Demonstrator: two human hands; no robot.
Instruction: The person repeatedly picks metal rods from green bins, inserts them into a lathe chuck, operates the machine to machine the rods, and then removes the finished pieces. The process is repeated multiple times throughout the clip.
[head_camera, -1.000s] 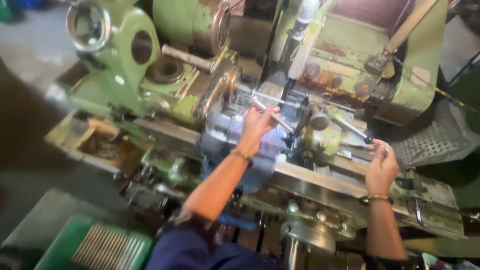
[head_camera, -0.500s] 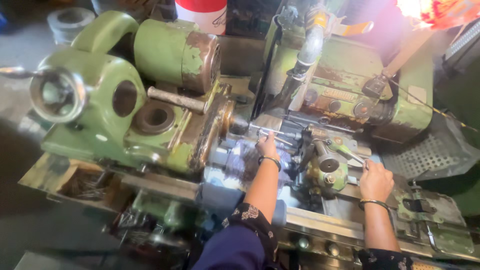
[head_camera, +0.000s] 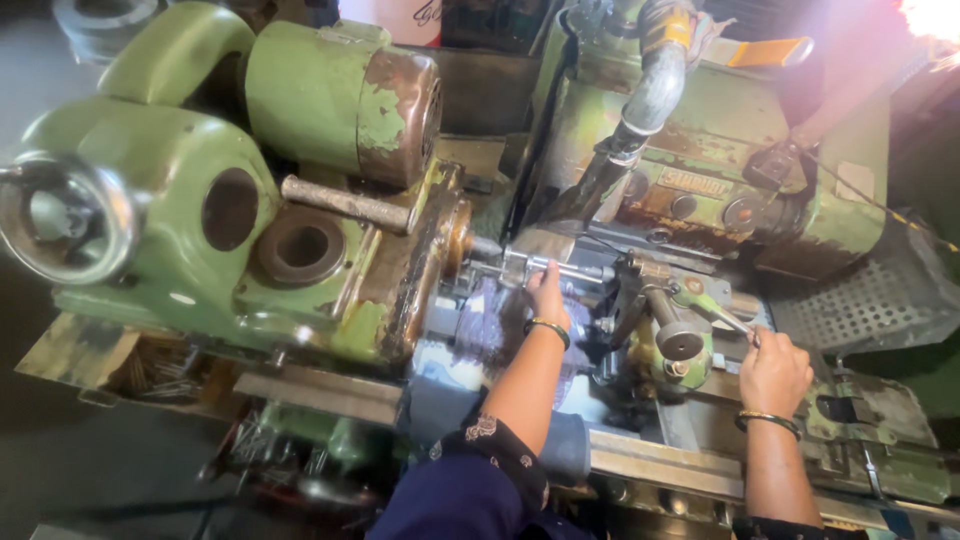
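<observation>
Staying on metal rod (head_camera: 548, 266), left hand (head_camera: 548, 293); right hand (head_camera: 772, 372) now gripping lever (head_camera: 722, 312).

The left hand (head_camera: 547, 290) covers the middle of the steel rod (head_camera: 560, 268), so its grip there is hidden. The right hand (head_camera: 772, 372) hides the lever's (head_camera: 715, 308) end. The handwheel (head_camera: 60, 215) is cut off at the left edge.

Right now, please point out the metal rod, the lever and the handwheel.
metal rod (head_camera: 560, 267), head view, its middle.
lever (head_camera: 722, 312), head view, its shaft.
handwheel (head_camera: 60, 215), head view, its rim.
</observation>
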